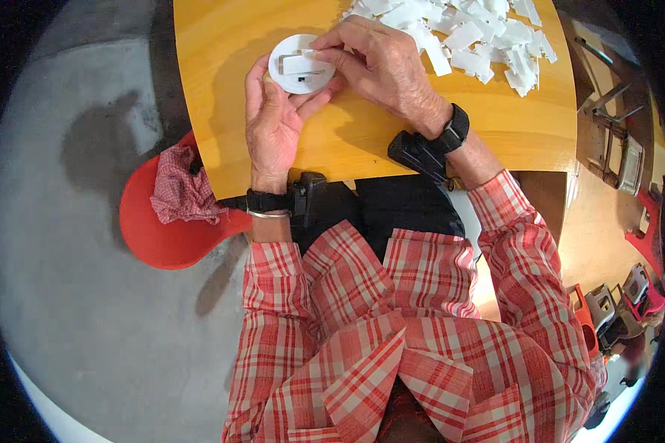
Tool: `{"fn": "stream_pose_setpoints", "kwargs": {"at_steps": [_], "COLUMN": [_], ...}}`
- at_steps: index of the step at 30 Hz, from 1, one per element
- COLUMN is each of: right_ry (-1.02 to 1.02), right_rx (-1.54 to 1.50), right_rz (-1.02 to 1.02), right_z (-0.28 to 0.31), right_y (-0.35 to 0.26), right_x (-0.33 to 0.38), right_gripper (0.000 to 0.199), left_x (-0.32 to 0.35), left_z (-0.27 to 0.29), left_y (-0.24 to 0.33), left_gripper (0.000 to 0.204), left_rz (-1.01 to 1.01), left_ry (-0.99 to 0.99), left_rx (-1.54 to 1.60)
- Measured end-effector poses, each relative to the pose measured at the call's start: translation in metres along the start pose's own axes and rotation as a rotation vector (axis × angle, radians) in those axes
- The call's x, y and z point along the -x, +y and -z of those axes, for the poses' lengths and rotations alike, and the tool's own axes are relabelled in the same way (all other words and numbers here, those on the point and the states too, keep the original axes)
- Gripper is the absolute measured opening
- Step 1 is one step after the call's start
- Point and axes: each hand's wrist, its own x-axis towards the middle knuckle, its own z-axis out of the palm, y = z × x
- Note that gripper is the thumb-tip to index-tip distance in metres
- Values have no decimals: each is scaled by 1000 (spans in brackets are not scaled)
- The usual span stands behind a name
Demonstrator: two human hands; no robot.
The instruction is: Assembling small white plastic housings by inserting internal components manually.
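A round white plastic disc (294, 83) rests in my left hand (273, 136), the fingers curled behind it and the thumb at its lower left rim. A long rectangular slot crosses its face, with a white strip lying in it and a small dark spot below. My right hand (397, 72) comes in from the right, thumb and forefinger pinched together at the slot's upper right end. Whatever those fingertips hold is too small to make out. Both hands are above the yellow wooden table (495, 133).
A heap of flat white plastic pieces (465, 37) covers the table's far right. Left of the table stands a red stool (151, 232) with a checked cloth (181, 184) on it. Metal frames (613, 148) and several chairs (602, 306) stand at the right. Each wrist wears a black strap.
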Motion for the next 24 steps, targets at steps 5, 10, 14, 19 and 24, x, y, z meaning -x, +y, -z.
{"fn": "stream_pose_setpoints", "kwargs": {"at_steps": [5,10,14,19,24], "right_ry": [-22,-14,-26,-37,-49], "right_rx": [-14,-6,-22,-9,-3], "right_rz": [-7,-22,-23,-23,-20], "right_z": [-3,-2,-2,-2,-4], "right_y": [1,-2,-3,-2,3], "right_x": [2,1,1,2,1], "right_gripper": [11,11,11,12,12], "left_x": [1,2,0,1,1], "left_z": [2,3,2,4,4], "left_y": [0,1,0,0,1], "left_gripper": [46,45,40,46,44], "left_rz": [25,41,22,24,11], "left_ry": [-35,-18,10,-15,-21], "left_rx": [-11,-42,30,-30,-30]}}
